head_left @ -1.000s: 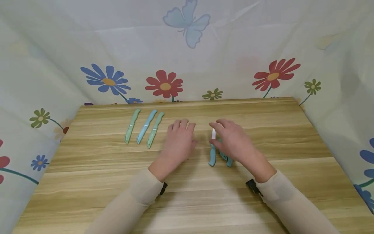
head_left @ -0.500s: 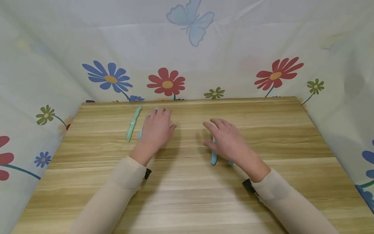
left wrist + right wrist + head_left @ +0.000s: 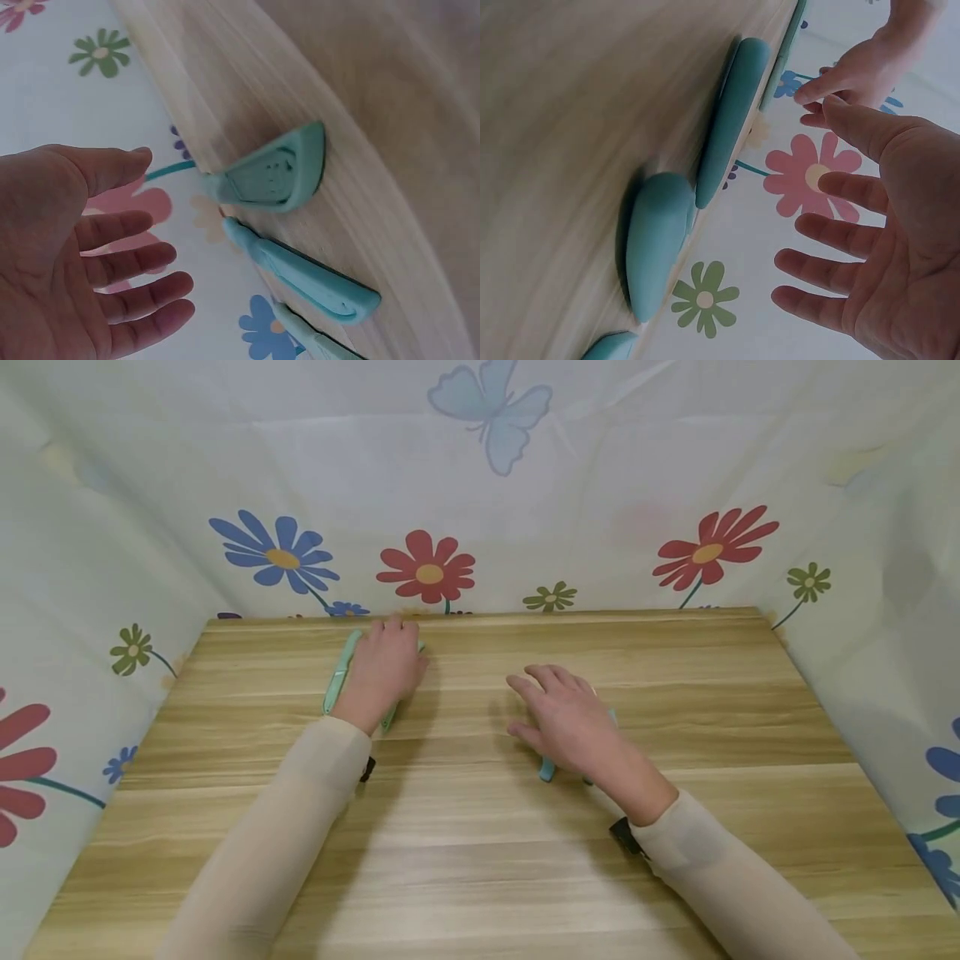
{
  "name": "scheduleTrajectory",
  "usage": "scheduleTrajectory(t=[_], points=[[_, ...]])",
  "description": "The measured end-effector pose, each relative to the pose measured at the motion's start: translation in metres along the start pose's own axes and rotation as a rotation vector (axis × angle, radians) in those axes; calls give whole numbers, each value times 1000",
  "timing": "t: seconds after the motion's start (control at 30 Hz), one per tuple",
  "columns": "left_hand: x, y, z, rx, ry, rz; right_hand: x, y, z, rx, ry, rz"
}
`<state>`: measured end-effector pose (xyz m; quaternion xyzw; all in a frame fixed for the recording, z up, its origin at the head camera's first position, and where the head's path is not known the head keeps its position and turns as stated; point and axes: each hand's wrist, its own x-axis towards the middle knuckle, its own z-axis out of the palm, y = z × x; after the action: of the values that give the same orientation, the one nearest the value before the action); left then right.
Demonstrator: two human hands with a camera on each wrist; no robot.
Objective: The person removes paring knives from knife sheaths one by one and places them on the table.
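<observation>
My left hand [image 3: 382,668] hovers over three sheathed knives on the left, its fingers spread and apart from them in the left wrist view. Of these, the leftmost green knife [image 3: 341,672] shows beside the hand, and the tip of the other green knife [image 3: 389,717] pokes out below it. The blue knife [image 3: 311,277] lies between them, hidden in the head view. My right hand [image 3: 566,718] is held with loose fingers above a blue-handled knife [image 3: 547,769] and a teal handle [image 3: 660,240] beside it; the hand covers most of both.
A wood-grain table [image 3: 465,860] lies under both hands. A white cloth [image 3: 360,477] printed with flowers and a butterfly hangs behind it and at both sides. In the right wrist view another teal piece [image 3: 611,346] is cut off by the lower edge.
My left hand has moved left and away from me, from the table's middle to above the sheathed knives. My right hand has shifted slightly left over the blue-handled knife.
</observation>
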<state>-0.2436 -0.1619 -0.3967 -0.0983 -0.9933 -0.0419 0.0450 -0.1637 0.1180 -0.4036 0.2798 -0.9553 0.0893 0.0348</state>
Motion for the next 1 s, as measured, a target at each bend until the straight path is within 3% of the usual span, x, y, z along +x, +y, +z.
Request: scheduleTrajectory(t=[0.2, 0.43, 1.0], points=[[17, -3, 5, 36, -32, 2, -1, -1, 0, -2, 11, 7], [34, -6, 12, 89, -119, -38, -1, -3, 0, -8, -3, 8], [48, 0, 23, 110, -162, -137, 2, -4, 1, -23, -15, 15]])
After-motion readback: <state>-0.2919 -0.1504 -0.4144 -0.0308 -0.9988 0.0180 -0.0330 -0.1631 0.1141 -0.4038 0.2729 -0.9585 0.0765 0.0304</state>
